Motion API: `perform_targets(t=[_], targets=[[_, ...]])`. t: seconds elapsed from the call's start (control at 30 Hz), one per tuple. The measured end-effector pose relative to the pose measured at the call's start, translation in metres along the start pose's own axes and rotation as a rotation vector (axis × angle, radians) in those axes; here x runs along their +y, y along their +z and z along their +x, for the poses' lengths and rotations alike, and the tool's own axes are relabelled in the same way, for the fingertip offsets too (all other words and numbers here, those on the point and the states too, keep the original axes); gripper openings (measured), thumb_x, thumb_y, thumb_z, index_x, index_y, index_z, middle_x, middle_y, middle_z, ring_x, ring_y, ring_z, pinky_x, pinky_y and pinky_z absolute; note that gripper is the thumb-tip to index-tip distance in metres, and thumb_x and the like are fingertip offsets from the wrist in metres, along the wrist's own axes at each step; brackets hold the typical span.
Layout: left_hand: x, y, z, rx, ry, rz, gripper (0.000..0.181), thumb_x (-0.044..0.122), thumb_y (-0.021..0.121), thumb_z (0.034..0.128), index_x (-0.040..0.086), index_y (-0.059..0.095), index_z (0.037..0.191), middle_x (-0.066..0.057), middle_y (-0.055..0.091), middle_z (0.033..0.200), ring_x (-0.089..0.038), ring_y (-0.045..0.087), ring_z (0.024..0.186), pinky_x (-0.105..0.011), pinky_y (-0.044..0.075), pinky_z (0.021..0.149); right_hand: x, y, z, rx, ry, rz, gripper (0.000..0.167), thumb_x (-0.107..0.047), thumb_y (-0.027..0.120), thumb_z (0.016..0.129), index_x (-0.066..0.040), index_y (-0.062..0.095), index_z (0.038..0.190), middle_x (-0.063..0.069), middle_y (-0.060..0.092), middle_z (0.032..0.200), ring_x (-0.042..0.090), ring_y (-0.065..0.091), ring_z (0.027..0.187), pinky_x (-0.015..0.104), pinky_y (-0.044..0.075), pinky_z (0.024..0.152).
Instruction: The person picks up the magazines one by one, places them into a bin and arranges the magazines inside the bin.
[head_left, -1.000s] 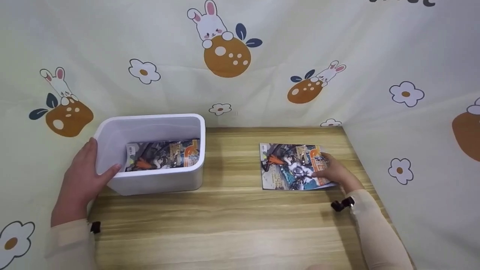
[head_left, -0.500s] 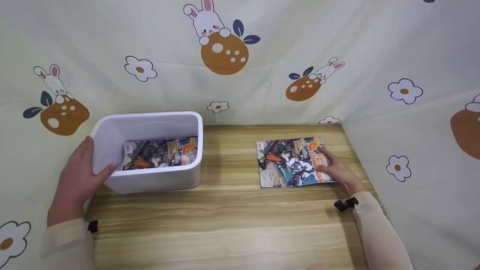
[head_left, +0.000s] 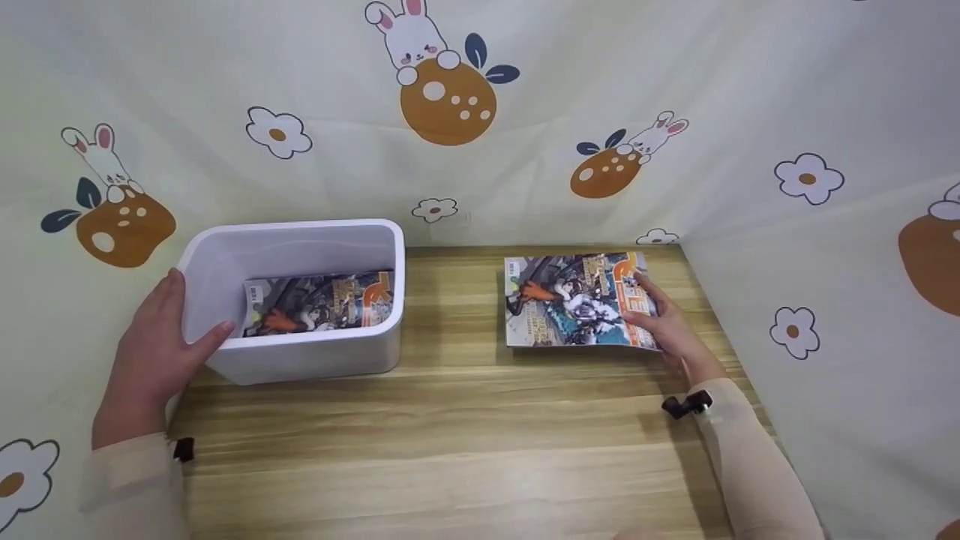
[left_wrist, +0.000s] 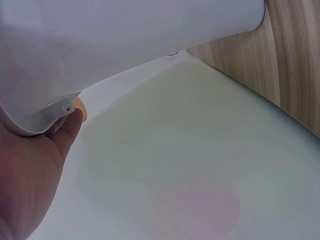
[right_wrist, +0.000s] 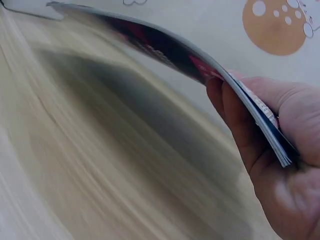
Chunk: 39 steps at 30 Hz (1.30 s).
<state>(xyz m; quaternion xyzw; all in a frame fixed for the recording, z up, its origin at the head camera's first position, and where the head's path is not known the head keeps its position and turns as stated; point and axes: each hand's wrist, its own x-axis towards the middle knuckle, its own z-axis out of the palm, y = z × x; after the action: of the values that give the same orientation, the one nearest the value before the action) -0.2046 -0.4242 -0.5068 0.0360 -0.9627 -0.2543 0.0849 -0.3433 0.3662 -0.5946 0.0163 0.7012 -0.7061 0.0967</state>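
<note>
A glossy magazine [head_left: 577,304] with a colourful illustrated cover is raised off the table on the right. My right hand [head_left: 671,334] grips its right edge, thumb on the cover and fingers beneath. In the right wrist view the magazine [right_wrist: 165,45] bows slightly above its shadow. On the left stands a white plastic bin [head_left: 307,358], and my left hand [head_left: 154,352] holds its left side, with the thumb at the front rim. A similar magazine [head_left: 322,304] lies inside the bin, its lower part hidden by the front wall. In the left wrist view the bin [left_wrist: 125,40] fills the top.
The wood-grain table [head_left: 450,427] runs between and in front of both hands. A pale fabric curtain [head_left: 525,180] printed with rabbits, oranges and flowers encloses the back and sides. Small black devices sit at both wrists.
My right hand has lifted the magazine off the table and moved it slightly back and left. The left hand keeps its hold on the bin.
</note>
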Motion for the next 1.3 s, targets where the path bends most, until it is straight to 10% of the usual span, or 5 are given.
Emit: perform_targets(t=[0.83, 1.3], targets=[[0.001, -0.001, -0.001, -0.008, -0.012, 0.002, 0.116, 0.066, 0.064, 0.1033, 0.009, -0.005, 0.177, -0.025, 0.0, 0.183, -0.055, 0.005, 0.166, -0.083, 0.009, 0.124, -0.08, 0.087, -0.011, -0.002, -0.129, 0.286, 0.093, 0.007, 0.077, 0.1, -0.031, 0.037, 0.175, 0.015, 0.052, 0.154, 0.023, 0.076, 0.106, 0.034, 0.069, 0.082], [-0.001, -0.001, 0.001, 0.0, 0.017, 0.001, 0.115, 0.065, 0.064, 0.1035, 0.007, -0.002, 0.177, -0.027, 0.005, 0.182, -0.056, 0.009, 0.166, -0.083, 0.012, 0.124, -0.111, 0.178, -0.004, -0.079, -0.191, 0.345, 0.093, 0.013, 0.073, 0.098, -0.028, 0.038, 0.175, 0.019, 0.052, 0.153, 0.028, 0.074, 0.111, 0.038, 0.069, 0.086]])
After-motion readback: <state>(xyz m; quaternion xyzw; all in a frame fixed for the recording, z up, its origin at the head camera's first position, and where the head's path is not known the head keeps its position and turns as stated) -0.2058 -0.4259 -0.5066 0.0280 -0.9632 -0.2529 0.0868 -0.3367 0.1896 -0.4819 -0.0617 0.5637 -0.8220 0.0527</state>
